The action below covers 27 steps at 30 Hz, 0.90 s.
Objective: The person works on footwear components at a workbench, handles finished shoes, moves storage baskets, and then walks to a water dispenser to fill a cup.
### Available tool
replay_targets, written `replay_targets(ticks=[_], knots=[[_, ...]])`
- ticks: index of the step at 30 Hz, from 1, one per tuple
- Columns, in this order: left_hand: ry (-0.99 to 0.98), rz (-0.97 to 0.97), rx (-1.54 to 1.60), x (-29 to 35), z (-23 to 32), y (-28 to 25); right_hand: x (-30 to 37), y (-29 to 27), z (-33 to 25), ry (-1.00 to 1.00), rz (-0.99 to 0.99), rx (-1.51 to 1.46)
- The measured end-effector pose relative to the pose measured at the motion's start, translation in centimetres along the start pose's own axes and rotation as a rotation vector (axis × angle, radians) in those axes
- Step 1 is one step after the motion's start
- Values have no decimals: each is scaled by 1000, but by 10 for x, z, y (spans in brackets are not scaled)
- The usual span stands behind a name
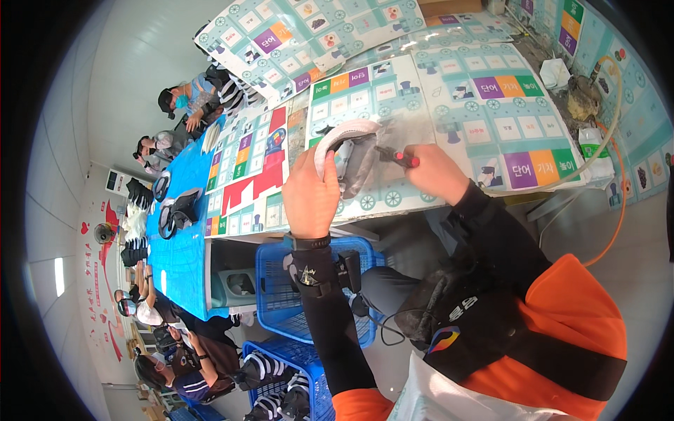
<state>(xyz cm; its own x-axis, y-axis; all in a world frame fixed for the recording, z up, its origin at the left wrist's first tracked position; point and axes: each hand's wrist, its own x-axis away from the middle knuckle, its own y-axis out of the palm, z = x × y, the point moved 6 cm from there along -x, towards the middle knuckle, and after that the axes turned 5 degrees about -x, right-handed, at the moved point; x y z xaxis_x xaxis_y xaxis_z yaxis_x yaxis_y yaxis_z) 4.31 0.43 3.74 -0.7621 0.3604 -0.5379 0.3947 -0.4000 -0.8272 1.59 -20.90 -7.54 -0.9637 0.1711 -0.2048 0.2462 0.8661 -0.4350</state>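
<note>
My left hand (311,193) is closed on a grey shoe-like piece (361,168) with a thick, curved white edge (345,130), held just above the printed worktable. Its hollow side faces my right hand. In my right fist (439,172) is a small black hand tool (390,156) with red parts at the grip. The tool's dark tip points left, close to the grey side of the piece; whether they touch I cannot tell. My fingers hide most of its handle. Beneath both hands lie printed sheets (382,105) with coloured blocks and wheel drawings.
A pale hose (605,144) and an orange hose (609,242) hang at the right. Blue baskets (263,298) stand below the table, one holding black-and-white shoes (270,368). On the left, a blue-covered table (179,245) bears dark pieces (177,210); several people (184,105) work along it.
</note>
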Motion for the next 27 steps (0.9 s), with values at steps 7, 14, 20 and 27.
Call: replay_targets(ticks=[7, 14, 20, 27], knots=[[-212, 185, 37, 18, -39, -27, 1, 11, 11, 79, -317, -85], [-728, 484, 405, 152, -114, -103, -50, -117, 156, -180, 242, 606], [-1065, 497, 907, 284, -237, -67, -41, -68, 97, -295, 311, 670], [-612, 934, 1359, 279, -445, -130, -13, 60, -17, -435, -51, 234]])
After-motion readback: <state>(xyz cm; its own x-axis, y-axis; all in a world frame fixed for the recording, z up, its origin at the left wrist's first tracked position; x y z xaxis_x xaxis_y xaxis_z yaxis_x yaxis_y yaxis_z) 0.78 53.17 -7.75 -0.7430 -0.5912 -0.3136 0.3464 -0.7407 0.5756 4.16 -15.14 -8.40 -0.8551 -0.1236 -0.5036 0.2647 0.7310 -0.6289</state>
